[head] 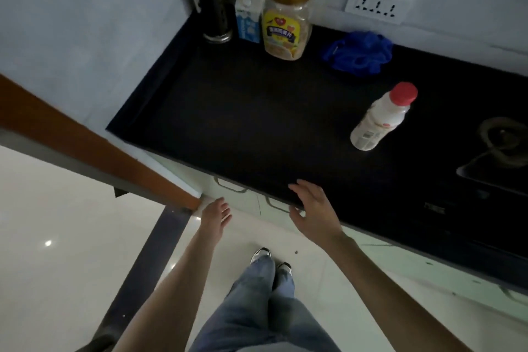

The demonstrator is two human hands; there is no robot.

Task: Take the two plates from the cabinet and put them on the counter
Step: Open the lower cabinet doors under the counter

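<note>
A black counter (243,123) fills the middle of the head view. Under its front edge are pale cabinet fronts (245,203) with two metal handles (230,184), both closed. No plates are visible. My left hand (215,216) hangs open in front of the cabinet, just below the left handle, holding nothing. My right hand (313,208) hovers at the counter's front edge with fingers spread, over the second handle (277,204), and it holds nothing either.
On the counter stand a utensil holder (214,14), a milk carton (248,16), a gold-lidded jar (287,14), a blue cloth (358,51) and a red-capped bottle (381,117). A stove (500,157) lies at right. A brown door frame (94,143) is to the left.
</note>
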